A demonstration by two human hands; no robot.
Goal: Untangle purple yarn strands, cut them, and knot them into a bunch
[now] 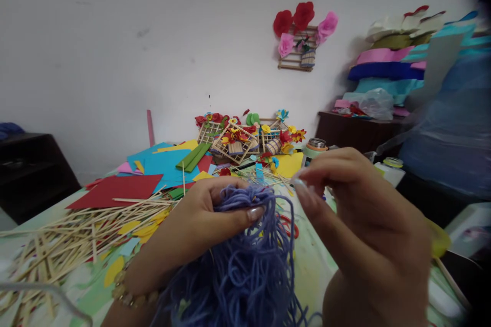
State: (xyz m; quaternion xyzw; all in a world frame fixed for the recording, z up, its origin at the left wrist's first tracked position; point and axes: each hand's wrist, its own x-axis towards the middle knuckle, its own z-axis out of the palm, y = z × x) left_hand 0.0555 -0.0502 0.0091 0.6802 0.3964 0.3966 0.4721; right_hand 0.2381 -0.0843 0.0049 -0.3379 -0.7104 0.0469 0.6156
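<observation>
A loose bundle of blue-purple yarn [249, 271] hangs at the front middle, many strands tangled and looping down. My left hand [215, 209] is closed around its upper end, thumb lying across the strands; a beaded bracelet circles that wrist. To the right of the yarn, my right hand [356, 219] is raised with thumb and forefinger pinched together. Whatever lies between those fingertips, if anything, is too small and blurred to name. Red scissor handles [288, 227] show partly behind the yarn.
Thin wooden sticks [76, 235] are heaped on the left of the table, beside red card [118, 190] and blue paper [153, 158]. Small stick frames with paper flowers [238, 138] stand against the wall. A jar [316, 146] is behind my right hand. Stacked coloured material [387, 71] sits at right.
</observation>
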